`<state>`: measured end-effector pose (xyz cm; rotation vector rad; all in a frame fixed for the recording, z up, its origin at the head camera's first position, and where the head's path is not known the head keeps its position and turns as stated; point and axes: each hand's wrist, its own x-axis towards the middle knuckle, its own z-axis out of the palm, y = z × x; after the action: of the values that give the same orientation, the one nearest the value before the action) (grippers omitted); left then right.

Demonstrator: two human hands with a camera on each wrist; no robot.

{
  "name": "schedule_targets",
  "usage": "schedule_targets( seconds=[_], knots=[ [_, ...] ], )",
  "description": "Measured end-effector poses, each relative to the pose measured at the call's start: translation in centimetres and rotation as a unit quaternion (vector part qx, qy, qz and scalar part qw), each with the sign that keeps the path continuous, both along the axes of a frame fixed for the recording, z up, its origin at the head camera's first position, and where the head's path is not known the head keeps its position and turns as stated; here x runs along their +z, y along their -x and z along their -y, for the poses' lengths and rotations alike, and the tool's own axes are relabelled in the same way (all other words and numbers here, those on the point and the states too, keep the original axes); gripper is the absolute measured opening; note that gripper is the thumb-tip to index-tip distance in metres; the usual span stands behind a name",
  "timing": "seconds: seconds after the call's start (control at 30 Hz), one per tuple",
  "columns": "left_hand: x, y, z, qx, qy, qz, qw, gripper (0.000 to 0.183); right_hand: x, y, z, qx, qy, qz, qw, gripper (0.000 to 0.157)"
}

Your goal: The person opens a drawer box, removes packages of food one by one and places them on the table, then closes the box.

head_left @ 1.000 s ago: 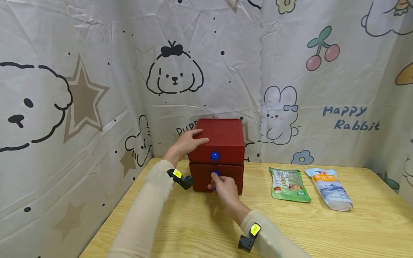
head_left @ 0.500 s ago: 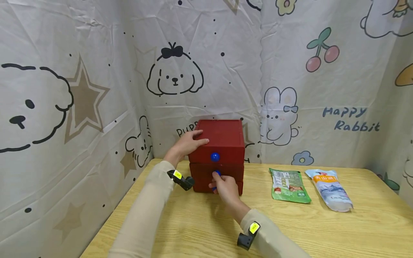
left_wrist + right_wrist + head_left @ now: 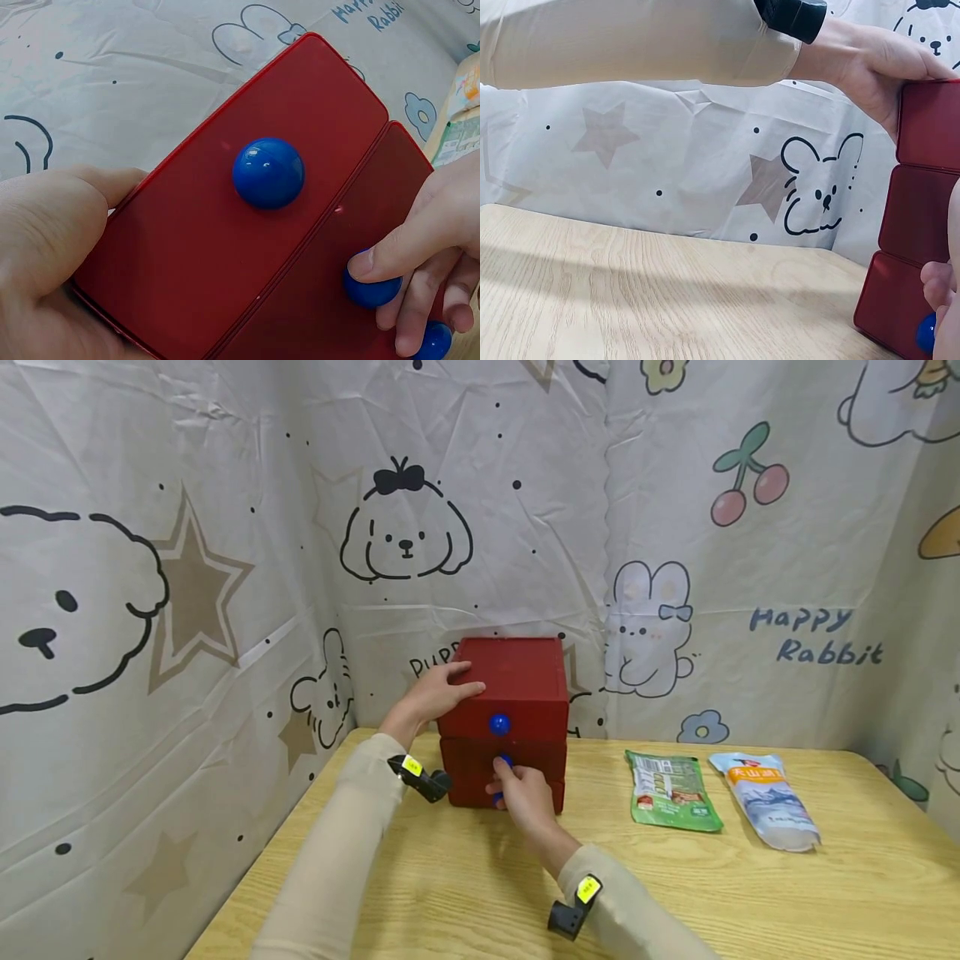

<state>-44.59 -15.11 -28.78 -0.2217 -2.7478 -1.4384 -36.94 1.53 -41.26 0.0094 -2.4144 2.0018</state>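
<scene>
A dark red drawer box (image 3: 517, 664) stands on the table, with three drawer fronts stacked one over another. Each front bears a round blue knob; the top knob (image 3: 268, 173) is in full sight. My left hand (image 3: 435, 693) holds the box at its upper left edge, thumb over the top and some fingers hidden behind the side. My right hand (image 3: 527, 802) is at the middle knob (image 3: 373, 289), its thumb on top and fingers curled below, pinching it. The bottom knob (image 3: 433, 341) shows just beneath those fingers. All three fronts look closed.
On the right of the wooden table (image 3: 750, 910) lie a green food pouch (image 3: 672, 791) and a blue and white bag (image 3: 768, 802) with an orange band. A white printed cloth (image 3: 517, 527) hangs behind the box and along the left side.
My right wrist has shifted slightly forward and left, and the dark gap under the top drawer front looks thinner. My left hand keeps its place on the box.
</scene>
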Motion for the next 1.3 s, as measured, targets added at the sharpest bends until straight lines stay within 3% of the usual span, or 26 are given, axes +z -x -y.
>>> schedule_targets(
  seconds=[0.27, 0.4, 0.63, 0.93, 1.13, 1.3],
  knots=[
    [-0.1, 0.1, 0.1, -0.002, 0.0, -0.001, 1.0, 0.067, -0.2, -0.1, -0.7, 0.011, -0.02, -0.012, 1.0, 0.054],
    [0.0, 0.0, 0.1, -0.003, -0.01, 0.003, 0.9999, 0.067, -0.5, -0.1, -1.4, 0.011, -0.009, -0.004, 1.0, 0.05],
    [0.1, 0.0, 0.2, -0.003, -0.013, 0.006, 0.9999, 0.068, -1.7, -0.3, -1.8, -0.011, 0.031, 0.054, 0.998, 0.035],
    [-0.1, 0.0, 0.1, -0.005, -0.017, 0.007, 0.9998, 0.068, -3.1, -0.2, -1.7, 0.003, 0.08, 0.097, 0.992, 0.04],
    [0.0, -0.2, 0.1, -0.001, -0.021, 0.009, 0.9997, 0.068, -3.6, 0.1, -1.0, 0.028, 0.134, 0.131, 0.982, 0.049],
    [0.0, -0.2, 0.0, 0.001, -0.021, 0.008, 0.9997, 0.068, -3.8, 0.2, 0.0, 0.016, 0.185, 0.154, 0.971, 0.05]
  ],
)
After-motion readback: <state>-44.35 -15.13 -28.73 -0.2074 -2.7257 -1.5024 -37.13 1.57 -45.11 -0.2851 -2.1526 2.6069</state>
